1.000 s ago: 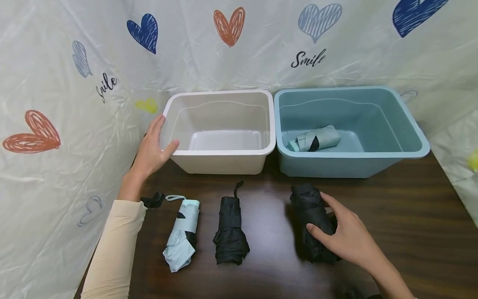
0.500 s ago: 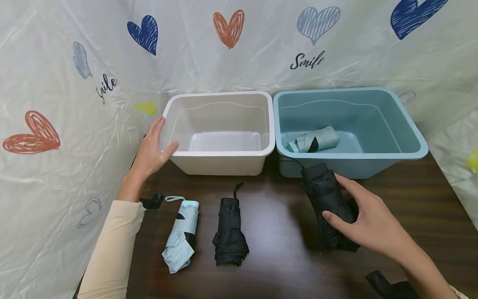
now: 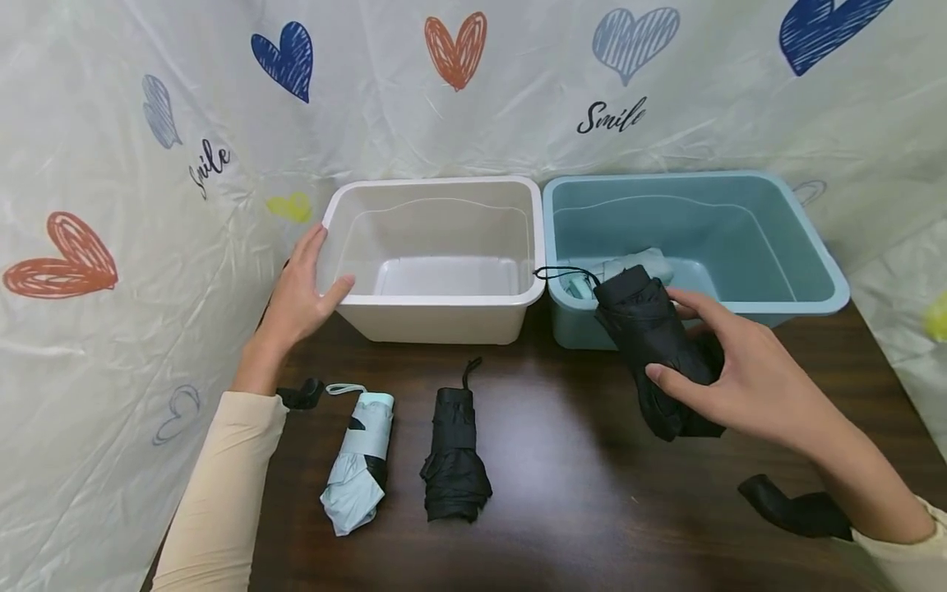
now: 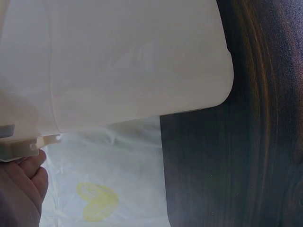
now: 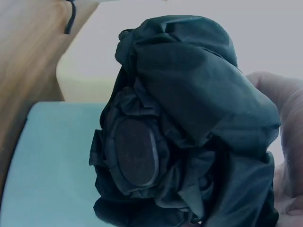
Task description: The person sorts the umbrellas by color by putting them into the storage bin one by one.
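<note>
A folded black umbrella [image 3: 654, 353] is held in my right hand [image 3: 755, 374], thumb on the near side and fingers on the far side. It hangs tilted in front of the blue bin [image 3: 703, 309], its handle end overlapping the near rim in the head view. Its wrist loop reaches toward the white bin [image 3: 436, 321]. Furled fabric and the umbrella's dark oval end fill the right wrist view. My left hand [image 3: 296, 304] grips the white bin's left rim near the front corner; its fingers [image 4: 35, 177] bend below the rim in the left wrist view.
Inside the blue bin lies a folded light-green umbrella [image 3: 644, 263], partly hidden. On the dark table [image 3: 547, 526] lie a folded pale-blue umbrella [image 3: 362, 469] and another black umbrella [image 3: 455, 460]. A white sheet printed with hearts [image 3: 444, 131] stands behind the bins.
My right hand has lifted the black umbrella off the table and carried it up and slightly right, toward the blue bin. My left hand stays on the white bin's rim.
</note>
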A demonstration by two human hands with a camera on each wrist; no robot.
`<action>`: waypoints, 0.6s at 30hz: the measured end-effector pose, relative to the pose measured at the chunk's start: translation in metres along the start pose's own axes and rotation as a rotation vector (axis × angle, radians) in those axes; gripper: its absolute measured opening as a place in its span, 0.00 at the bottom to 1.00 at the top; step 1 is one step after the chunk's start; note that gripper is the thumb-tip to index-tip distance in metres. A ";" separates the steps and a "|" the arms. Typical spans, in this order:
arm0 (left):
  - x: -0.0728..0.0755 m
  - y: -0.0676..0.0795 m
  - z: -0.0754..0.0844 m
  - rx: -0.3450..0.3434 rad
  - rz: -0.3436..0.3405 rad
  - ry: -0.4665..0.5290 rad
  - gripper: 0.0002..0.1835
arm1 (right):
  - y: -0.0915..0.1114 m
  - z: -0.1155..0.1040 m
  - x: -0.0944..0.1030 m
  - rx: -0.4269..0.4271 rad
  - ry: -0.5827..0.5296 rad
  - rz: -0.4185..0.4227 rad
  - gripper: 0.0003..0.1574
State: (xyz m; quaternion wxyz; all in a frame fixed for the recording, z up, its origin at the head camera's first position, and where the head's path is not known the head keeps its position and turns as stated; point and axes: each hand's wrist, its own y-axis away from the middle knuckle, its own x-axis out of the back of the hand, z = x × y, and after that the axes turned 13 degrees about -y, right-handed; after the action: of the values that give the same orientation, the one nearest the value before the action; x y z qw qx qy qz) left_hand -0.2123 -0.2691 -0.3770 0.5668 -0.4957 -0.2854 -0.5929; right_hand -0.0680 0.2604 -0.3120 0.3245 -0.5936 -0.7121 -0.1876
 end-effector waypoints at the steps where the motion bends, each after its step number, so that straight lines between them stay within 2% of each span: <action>1: 0.000 -0.001 0.000 -0.001 -0.001 -0.001 0.48 | -0.005 -0.002 0.002 0.006 -0.004 -0.005 0.57; 7: 0.003 -0.002 0.000 0.004 0.007 -0.005 0.48 | -0.042 -0.019 0.009 0.047 -0.020 -0.019 0.54; 12: 0.003 0.002 -0.001 0.013 0.008 -0.009 0.48 | -0.072 -0.035 0.007 0.106 -0.006 -0.042 0.53; 18: 0.003 0.001 0.000 0.006 -0.006 -0.010 0.48 | -0.095 -0.049 0.006 0.145 0.000 -0.069 0.51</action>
State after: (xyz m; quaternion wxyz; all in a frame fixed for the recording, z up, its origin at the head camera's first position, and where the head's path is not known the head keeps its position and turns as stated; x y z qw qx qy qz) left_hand -0.2109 -0.2705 -0.3743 0.5653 -0.4961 -0.2914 -0.5912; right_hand -0.1483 0.2113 -0.2611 0.3601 -0.5434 -0.7439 -0.1467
